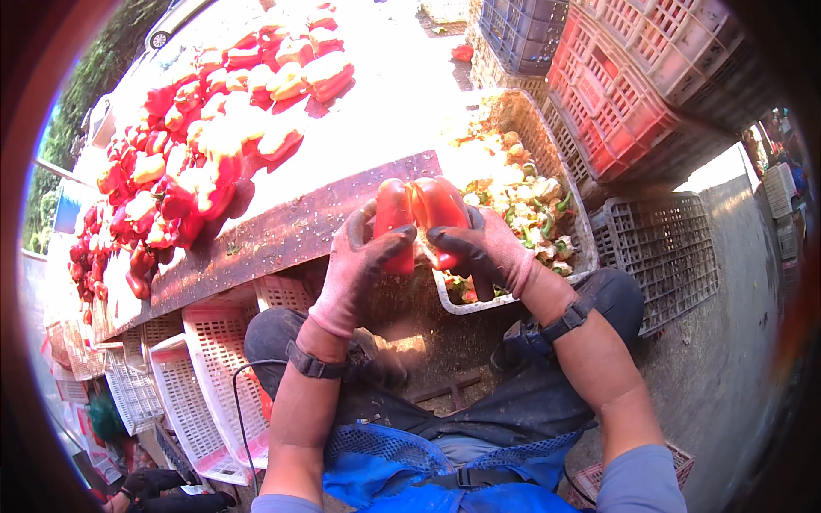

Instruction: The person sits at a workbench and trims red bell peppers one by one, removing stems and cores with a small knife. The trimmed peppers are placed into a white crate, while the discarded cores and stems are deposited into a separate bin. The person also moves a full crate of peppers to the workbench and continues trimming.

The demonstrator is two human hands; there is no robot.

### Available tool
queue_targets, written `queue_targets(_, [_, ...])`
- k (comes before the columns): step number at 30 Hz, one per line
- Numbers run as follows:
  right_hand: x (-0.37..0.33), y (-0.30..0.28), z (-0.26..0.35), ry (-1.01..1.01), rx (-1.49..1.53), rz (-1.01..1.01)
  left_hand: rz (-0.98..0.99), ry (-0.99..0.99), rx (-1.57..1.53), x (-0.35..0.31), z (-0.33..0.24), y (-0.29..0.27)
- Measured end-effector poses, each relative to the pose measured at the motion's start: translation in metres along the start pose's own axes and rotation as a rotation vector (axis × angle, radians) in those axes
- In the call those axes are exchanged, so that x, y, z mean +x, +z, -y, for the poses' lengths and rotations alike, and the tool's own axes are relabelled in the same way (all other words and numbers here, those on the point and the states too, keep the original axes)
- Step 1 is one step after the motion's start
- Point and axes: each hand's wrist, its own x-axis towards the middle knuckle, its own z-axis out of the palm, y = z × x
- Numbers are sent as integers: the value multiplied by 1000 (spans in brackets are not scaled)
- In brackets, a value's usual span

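A red bell pepper, opened down its middle, is held between my hands above the near edge of the table. My left hand (366, 252), in a pink glove with dark coated fingers, is closed round the left pepper half (394, 209). Gloved the same way, my right hand (485, 244) grips the right pepper half (443, 208). The two halves are close together at the top; whether they are still joined there I cannot tell. A dark narrow piece (483, 287) sticks down below my right hand, its kind unclear.
A big heap of red peppers (175, 201) covers the left of the table (282, 205). Right of my hands stands a pale crate (584, 244) of pepper cores and scraps. Stacked crates (611, 94) rise at right; white baskets (205, 385) sit lower left, near another person's arm (128, 496).
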Motion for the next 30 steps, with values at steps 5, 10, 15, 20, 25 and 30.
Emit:
queue_targets(5, [4, 4, -6, -1, -43, 7, 21, -117, -5, 0, 5, 6])
queue_targets(10, [1, 4, 6, -31, 85, -45, 18, -123, -197, 6, 12, -6])
queue_targets(15, [12, 19, -2, -258, -194, 3, -32, -251, -506, 13, 27, -14])
queue_targets(20, [24, 15, -16, -365, -265, -20, 38, -309, -640, 16, 48, -12])
queue_targets(25, [15, 5, -12, -168, -72, 72, 65, -290, -535, 16, 53, -14])
queue_targets(30, [12, 1, -9, -253, 9, 86, 97, -285, -573, 11, 37, -6])
